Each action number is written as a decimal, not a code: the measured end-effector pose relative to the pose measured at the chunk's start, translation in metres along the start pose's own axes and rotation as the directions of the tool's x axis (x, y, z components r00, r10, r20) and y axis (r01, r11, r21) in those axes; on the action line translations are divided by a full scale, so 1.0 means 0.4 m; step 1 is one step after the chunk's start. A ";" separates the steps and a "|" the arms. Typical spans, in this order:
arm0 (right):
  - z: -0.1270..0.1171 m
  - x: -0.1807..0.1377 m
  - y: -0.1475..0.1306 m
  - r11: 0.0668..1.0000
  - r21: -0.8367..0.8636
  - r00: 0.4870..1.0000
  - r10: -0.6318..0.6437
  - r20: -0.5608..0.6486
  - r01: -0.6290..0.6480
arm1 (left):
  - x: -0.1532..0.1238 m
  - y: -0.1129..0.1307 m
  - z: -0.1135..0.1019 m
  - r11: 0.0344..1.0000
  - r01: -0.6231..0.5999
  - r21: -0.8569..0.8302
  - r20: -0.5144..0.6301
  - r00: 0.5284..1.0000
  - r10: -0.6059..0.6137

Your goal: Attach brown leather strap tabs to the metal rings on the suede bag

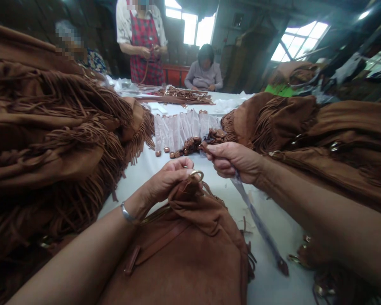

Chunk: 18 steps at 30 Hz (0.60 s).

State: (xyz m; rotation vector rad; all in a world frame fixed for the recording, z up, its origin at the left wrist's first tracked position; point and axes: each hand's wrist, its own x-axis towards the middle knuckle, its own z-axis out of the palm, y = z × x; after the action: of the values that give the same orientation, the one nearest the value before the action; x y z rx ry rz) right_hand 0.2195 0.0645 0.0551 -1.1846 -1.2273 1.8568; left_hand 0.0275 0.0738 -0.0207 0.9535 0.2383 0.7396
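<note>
A brown suede bag [190, 250] lies in front of me on the white table [273, 228]. My left hand [167, 180] is closed on a bunched corner of the bag, right by its gold metal ring [197, 173]. My right hand [233, 160] is closed on a strap wrapped in clear plastic [257, 220]; the strap hangs down and to the right, ending in a brown leather tip. The two hands are a short gap apart above the bag.
Heaps of brown fringed suede bags rise on the left [51, 140] and right [320, 131]. A row of plastic-wrapped straps [184, 129] lies mid-table. More straps [180, 95] lie further back. A standing person in a plaid apron [142, 42] and a seated person [205, 70] work beyond.
</note>
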 end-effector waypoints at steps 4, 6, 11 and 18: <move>0.016 -0.009 0.100 0.972 0.196 0.988 -0.112 -0.108 0.132 | 0.008 -0.002 -0.003 0.999 -0.022 -0.029 -0.085 0.996 0.019; 0.039 -0.004 0.146 0.955 0.225 0.974 -0.162 -0.159 0.196 | 0.014 -0.008 -0.014 1.000 -0.020 -0.024 -0.104 0.994 0.017; 0.090 0.021 0.173 0.926 0.204 0.938 -0.275 -0.210 0.317 | 0.029 -0.034 -0.057 0.999 -0.005 -0.038 -0.130 0.991 0.000; 0.096 0.063 0.149 0.947 0.187 0.962 -0.242 -0.127 0.263 | 0.049 -0.057 -0.083 0.978 0.054 -0.202 -0.091 0.993 -0.073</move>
State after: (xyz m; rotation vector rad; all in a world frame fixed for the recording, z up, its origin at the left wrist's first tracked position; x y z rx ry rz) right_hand 0.1733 0.0483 -0.0022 -0.9514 -1.0512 1.6639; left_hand 0.0362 0.1003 -0.0559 0.7174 0.2736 0.7375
